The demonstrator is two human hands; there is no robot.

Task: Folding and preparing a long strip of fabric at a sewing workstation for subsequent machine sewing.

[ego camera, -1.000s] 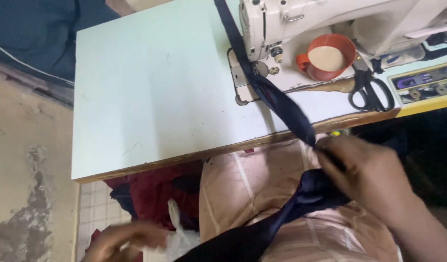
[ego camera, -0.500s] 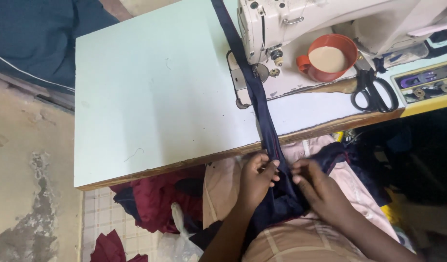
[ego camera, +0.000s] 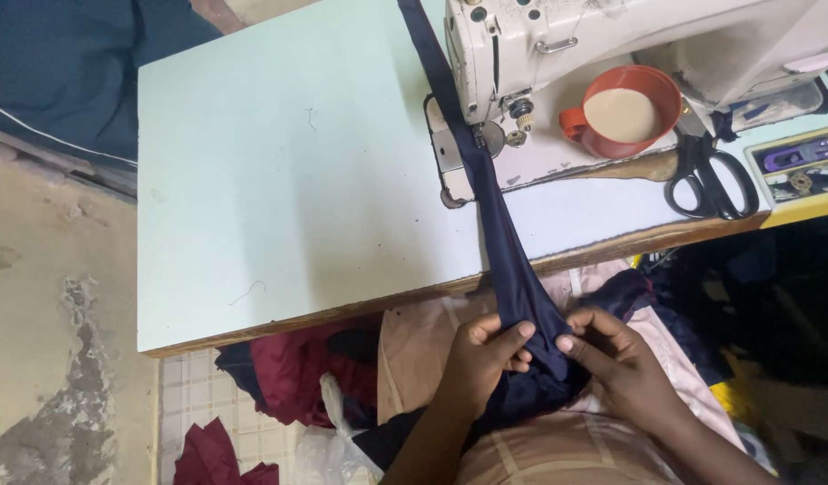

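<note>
**Desk:** What sits nearest the lens?

**Photographer:** At lower centre, both hands work a dark navy strip of cloth [ego camera: 513, 296] over the person's lap. The left hand [ego camera: 481, 355] has its fingers [ego camera: 514, 332] closed on the left edge of the fabric; the right hand [ego camera: 616, 355] pinches the right edge, fingertips together on the cloth. Red and maroon scraps [ego camera: 292, 377] lie on the tiled floor at lower left.

**Desk:** And further up?

**Photographer:** The strip runs taut from the hands up over the wooden edge of the pale tabletop [ego camera: 279, 180], under the presser foot of the cream sewing machine [ego camera: 540, 45] at upper centre, and out past the top of the frame. A red cup [ego camera: 625, 112] of pale liquid stands just beside the machine; black scissors [ego camera: 706, 175] lie at right.

**Desk:** Any risk?

**Photographer:** As I judge it, a hard tug could drag the fabric askew at the needle, since it is stretched tight. The cup stands close enough that a snagged strip or a knock could spill it over the work.
</note>
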